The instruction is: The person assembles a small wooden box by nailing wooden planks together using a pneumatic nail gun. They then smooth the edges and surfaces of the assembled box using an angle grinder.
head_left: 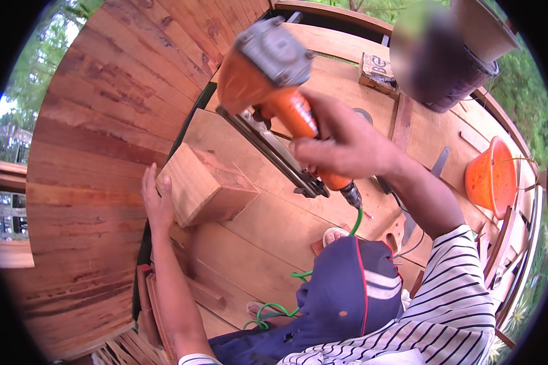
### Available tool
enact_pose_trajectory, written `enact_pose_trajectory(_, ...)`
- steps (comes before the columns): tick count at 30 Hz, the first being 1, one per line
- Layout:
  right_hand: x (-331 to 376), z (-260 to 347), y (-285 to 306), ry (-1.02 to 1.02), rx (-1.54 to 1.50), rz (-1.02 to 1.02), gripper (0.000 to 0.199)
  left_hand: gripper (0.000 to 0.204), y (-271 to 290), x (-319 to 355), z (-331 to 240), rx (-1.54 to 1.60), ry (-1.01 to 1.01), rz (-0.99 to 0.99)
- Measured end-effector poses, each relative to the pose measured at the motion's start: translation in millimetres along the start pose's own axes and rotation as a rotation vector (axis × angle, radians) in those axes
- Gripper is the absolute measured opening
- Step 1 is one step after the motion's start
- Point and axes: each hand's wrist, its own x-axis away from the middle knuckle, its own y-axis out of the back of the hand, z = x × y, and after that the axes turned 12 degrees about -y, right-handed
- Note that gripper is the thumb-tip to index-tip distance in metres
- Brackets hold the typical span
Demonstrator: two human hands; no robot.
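My right hand (pixel 347 137) is closed round the orange grip of a nail gun (pixel 295 112), raised above the floorboards. Its grey head points up and left, the dark magazine runs below the handle, and a green air hose (pixel 357 222) hangs from its end. To the left, my left hand (pixel 158 201) grips the left edge of a small wooden box (pixel 195 185), the thumb on its pale board and the fingers along its side by the plank wall. The box rests tilted on the floor, apart from the nail gun. Motion blurs the nail gun slightly.
A curved plank wall (pixel 97 164) rises on the left. At the right stand an orange bucket (pixel 491 176) and a dark bucket (pixel 469 82). A carton (pixel 377 73) and a handsaw (pixel 408 225) lie on the floor. Wood strips (pixel 131 350) lie at lower left.
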Motion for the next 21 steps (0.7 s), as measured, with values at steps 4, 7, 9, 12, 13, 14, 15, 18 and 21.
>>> enact_pose_trajectory(4,-3,-23,8,0.017,0.263,-0.034,0.062,0.064,-17,5,-1,0.071,0.024,0.057)
enact_pose_trajectory(7,-11,-38,11,0.048,0.224,0.072,0.060,0.062,-19,9,-1,0.114,0.008,0.066)
enact_pose_trajectory(9,-19,-36,10,-0.020,0.191,0.164,0.057,0.061,-15,10,-6,0.144,0.011,0.052)
enact_pose_trajectory(12,-30,-34,6,-0.005,0.244,0.219,0.053,0.054,-13,11,-10,0.179,0.019,0.057)
enact_pose_trajectory(13,-35,-37,2,0.027,0.246,0.218,0.053,0.055,-13,9,-7,0.173,0.010,0.064)
enact_pose_trajectory(14,-41,-35,-2,0.063,0.249,0.220,0.053,0.055,-12,7,-5,0.165,0.003,0.065)
enact_pose_trajectory(15,-48,-28,-2,0.041,0.270,0.279,0.050,0.055,-10,6,-4,0.158,-0.003,0.068)
enact_pose_trajectory(18,-79,-12,-2,0.022,0.335,0.462,0.044,0.055,-13,4,-9,0.145,-0.015,0.060)
enact_pose_trajectory(21,-109,5,-16,-0.029,0.519,0.464,0.048,0.057,-16,4,-3,0.119,-0.043,0.071)
